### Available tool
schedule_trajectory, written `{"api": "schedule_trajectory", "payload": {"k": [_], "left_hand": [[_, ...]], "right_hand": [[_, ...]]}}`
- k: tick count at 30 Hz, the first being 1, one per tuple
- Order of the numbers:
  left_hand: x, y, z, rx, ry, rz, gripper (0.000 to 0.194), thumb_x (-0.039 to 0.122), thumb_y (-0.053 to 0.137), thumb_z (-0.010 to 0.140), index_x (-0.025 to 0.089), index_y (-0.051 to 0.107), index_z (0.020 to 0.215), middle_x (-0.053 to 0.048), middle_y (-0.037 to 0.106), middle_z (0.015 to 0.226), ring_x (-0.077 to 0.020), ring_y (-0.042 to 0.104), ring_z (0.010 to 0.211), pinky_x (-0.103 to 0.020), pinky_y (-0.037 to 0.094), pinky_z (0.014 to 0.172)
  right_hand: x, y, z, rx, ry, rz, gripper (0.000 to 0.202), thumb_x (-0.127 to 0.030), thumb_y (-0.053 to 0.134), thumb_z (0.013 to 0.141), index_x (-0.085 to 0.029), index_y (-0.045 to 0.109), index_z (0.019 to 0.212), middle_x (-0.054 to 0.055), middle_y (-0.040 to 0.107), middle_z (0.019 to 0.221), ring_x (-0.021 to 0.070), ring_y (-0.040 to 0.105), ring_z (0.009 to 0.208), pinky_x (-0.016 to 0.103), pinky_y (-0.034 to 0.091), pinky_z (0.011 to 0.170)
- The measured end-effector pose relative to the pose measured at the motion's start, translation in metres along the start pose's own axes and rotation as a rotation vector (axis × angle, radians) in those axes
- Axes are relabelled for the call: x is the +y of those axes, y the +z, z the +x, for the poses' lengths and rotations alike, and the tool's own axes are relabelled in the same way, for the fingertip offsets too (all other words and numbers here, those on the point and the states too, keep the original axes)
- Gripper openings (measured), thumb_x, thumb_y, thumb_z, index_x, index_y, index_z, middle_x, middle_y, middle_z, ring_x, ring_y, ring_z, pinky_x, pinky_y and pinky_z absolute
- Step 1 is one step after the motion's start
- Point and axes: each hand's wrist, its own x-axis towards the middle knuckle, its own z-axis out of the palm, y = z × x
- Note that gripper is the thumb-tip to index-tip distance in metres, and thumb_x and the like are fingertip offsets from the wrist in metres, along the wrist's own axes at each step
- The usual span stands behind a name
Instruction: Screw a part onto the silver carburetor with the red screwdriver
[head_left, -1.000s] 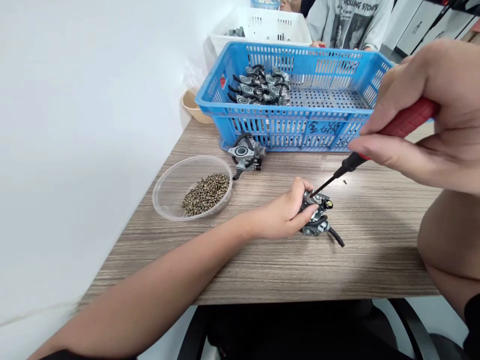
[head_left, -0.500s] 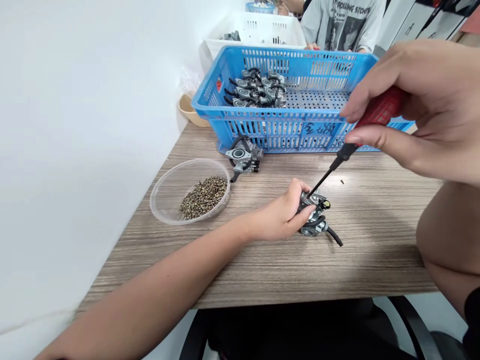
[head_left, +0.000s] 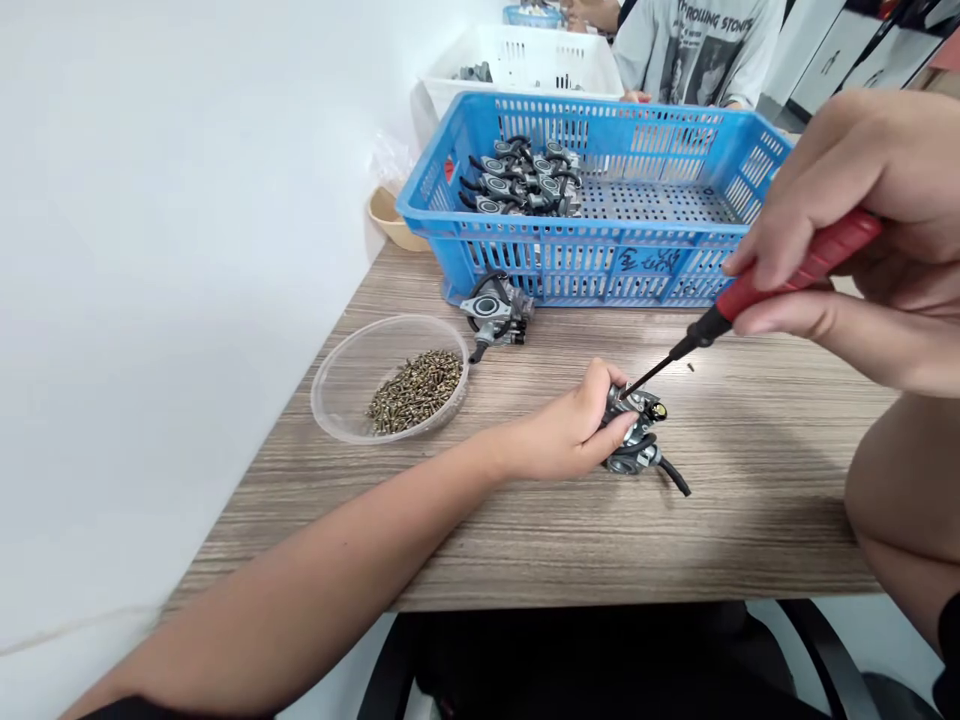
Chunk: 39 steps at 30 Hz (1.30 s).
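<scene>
My left hand is closed around a small metal carburetor, pressing it to the tabletop; a black hose sticks out at its lower right. My right hand grips a screwdriver with a red handle and black shaft. The shaft slants down to the left, and its tip meets the upper part of the carburetor beside my left fingers. Whether a screw sits under the tip is too small to tell. A loose screw lies on the table behind the carburetor.
A round clear tub of small screws stands left. Behind it lies another carburetor, against a blue crate holding several more. A white crate, a tan bowl and a person in a grey shirt are farther back.
The screwdriver has tilted lower toward the right, and my right hand has shifted right and changed its hold on the handle. My left hand still holds the carburetor. The view has shifted slightly.
</scene>
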Motion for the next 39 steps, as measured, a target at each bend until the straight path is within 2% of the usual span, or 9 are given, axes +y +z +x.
{"api": "schedule_trajectory", "payload": {"k": [5, 8, 12, 20, 24, 27, 31, 35, 39], "left_hand": [[0.001, 0.0, 0.001, 0.01, 0.01, -0.004, 0.026, 0.038, 0.047, 0.107, 0.024, 0.029, 0.121, -0.007, 0.06, 0.106, -0.0225, 0.066, 0.091, -0.041, 0.056, 0.083], [0.0, 0.001, 0.001, 0.001, -0.005, -0.01, 0.028, 0.039, 0.047, 0.107, 0.024, 0.029, 0.121, -0.007, 0.06, 0.104, -0.0233, 0.066, 0.089, -0.041, 0.055, 0.081], [0.0, 0.001, 0.0, -0.003, -0.025, -0.02, 0.03, 0.041, 0.047, 0.107, 0.022, 0.03, 0.122, -0.008, 0.06, 0.103, -0.0241, 0.066, 0.087, -0.043, 0.055, 0.081], [0.001, 0.0, 0.0, 0.011, 0.002, -0.009, 0.025, 0.037, 0.048, 0.107, 0.024, 0.031, 0.12, -0.007, 0.059, 0.106, -0.0223, 0.065, 0.089, -0.041, 0.055, 0.083], [0.001, 0.0, 0.0, 0.011, -0.003, -0.025, 0.028, 0.038, 0.048, 0.106, 0.023, 0.03, 0.121, -0.008, 0.061, 0.104, -0.0237, 0.066, 0.089, -0.041, 0.055, 0.082], [0.001, 0.0, 0.001, 0.005, 0.004, -0.026, 0.028, 0.038, 0.049, 0.106, 0.023, 0.03, 0.121, -0.008, 0.061, 0.104, -0.024, 0.066, 0.089, -0.042, 0.054, 0.082], [0.002, 0.0, 0.001, 0.0, 0.011, -0.029, 0.029, 0.038, 0.05, 0.105, 0.023, 0.03, 0.121, -0.008, 0.06, 0.104, -0.0239, 0.065, 0.089, -0.041, 0.054, 0.082], [0.001, 0.0, 0.001, 0.009, 0.01, -0.032, 0.029, 0.037, 0.051, 0.105, 0.023, 0.03, 0.121, -0.009, 0.061, 0.108, -0.0249, 0.067, 0.092, -0.043, 0.055, 0.083], [-0.001, 0.001, 0.0, -0.001, -0.008, -0.011, 0.03, 0.038, 0.051, 0.106, 0.023, 0.031, 0.123, -0.006, 0.062, 0.099, -0.0232, 0.066, 0.084, -0.04, 0.055, 0.077]], "right_hand": [[-0.009, 0.017, 0.007, 0.184, 0.136, -0.191, 0.027, -0.05, 0.067, 0.104, -0.028, 0.058, 0.092, -0.002, 0.062, 0.071, 0.0195, 0.059, 0.065, 0.043, 0.044, 0.066], [-0.002, 0.009, 0.003, 0.067, 0.14, -0.193, 0.023, -0.053, 0.063, 0.101, -0.03, 0.06, 0.1, 0.002, 0.071, 0.091, 0.0223, 0.068, 0.078, 0.045, 0.047, 0.067], [0.005, -0.006, -0.007, -0.088, 0.045, 0.113, 0.009, -0.035, 0.064, 0.101, -0.034, 0.065, 0.109, 0.002, 0.073, 0.116, 0.0225, 0.074, 0.105, 0.041, 0.058, 0.071], [-0.008, 0.012, 0.005, 0.14, 0.114, -0.151, 0.029, -0.055, 0.07, 0.102, -0.029, 0.065, 0.091, -0.002, 0.069, 0.074, 0.0166, 0.065, 0.065, 0.042, 0.05, 0.064], [0.005, 0.0, -0.005, -0.056, 0.141, 0.086, 0.026, -0.047, 0.074, 0.095, -0.041, 0.069, 0.12, 0.001, 0.075, 0.115, 0.0235, 0.075, 0.097, 0.043, 0.061, 0.077], [0.009, -0.01, -0.013, -0.13, 0.142, 0.18, 0.022, -0.039, 0.069, 0.099, -0.045, 0.07, 0.12, 0.0, 0.074, 0.126, 0.0254, 0.075, 0.109, 0.045, 0.064, 0.08], [-0.002, -0.004, -0.007, -0.042, 0.091, 0.114, 0.007, -0.046, 0.071, 0.099, -0.04, 0.072, 0.104, -0.003, 0.079, 0.101, 0.0212, 0.077, 0.087, 0.041, 0.062, 0.07], [-0.007, 0.008, 0.002, 0.125, 0.129, -0.133, 0.019, -0.05, 0.071, 0.101, -0.034, 0.067, 0.09, -0.006, 0.072, 0.072, 0.0162, 0.066, 0.059, 0.04, 0.052, 0.061], [0.007, 0.0, -0.002, 0.007, 0.167, -0.044, 0.026, -0.054, 0.082, 0.089, -0.035, 0.073, 0.105, -0.003, 0.077, 0.082, 0.016, 0.064, 0.052, 0.037, 0.049, 0.048]]}}
